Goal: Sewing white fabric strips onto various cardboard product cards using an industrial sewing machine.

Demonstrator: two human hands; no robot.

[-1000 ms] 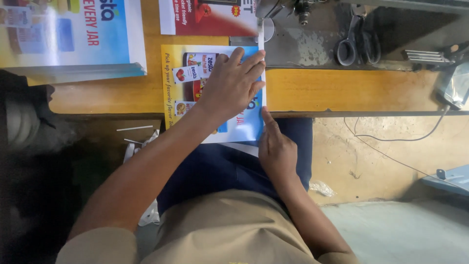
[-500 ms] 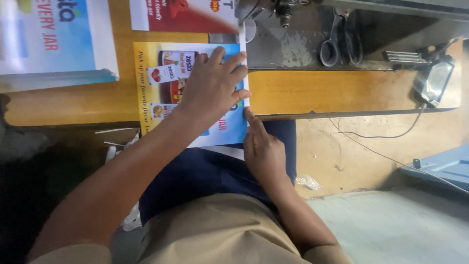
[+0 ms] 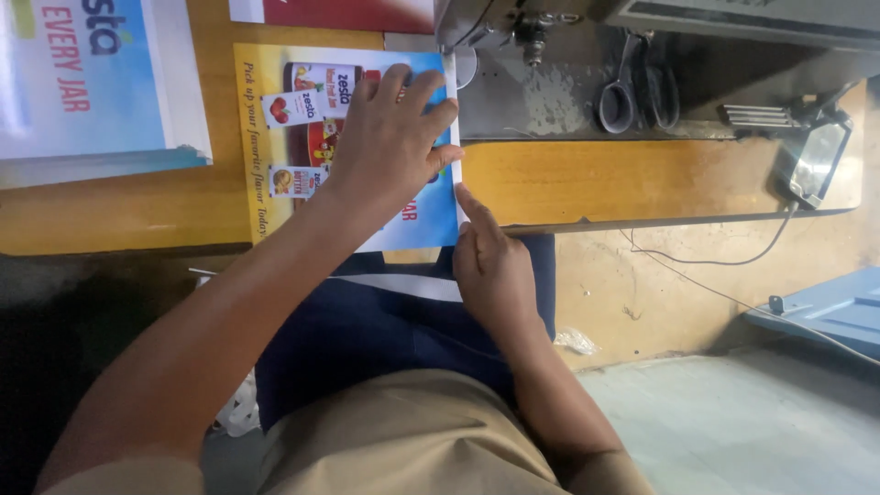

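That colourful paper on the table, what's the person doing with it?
The person presses the left hand flat on a colourful printed sheet lying on a wooden sewing table. The right hand touches the sheet's right edge with a fingertip, near the table's front edge. The sheet's top corner sits close to the sewing machine's needle. Scissors lie further right, and a stack of similar sheets rests to the left.

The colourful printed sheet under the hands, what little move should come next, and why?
Probably slide the yellow-and-blue printed paper sheet slightly toward the sewing machine needle. The left hand lies flat on it, the right hand fingers its near edge, and the needle stands just beyond its far corner.
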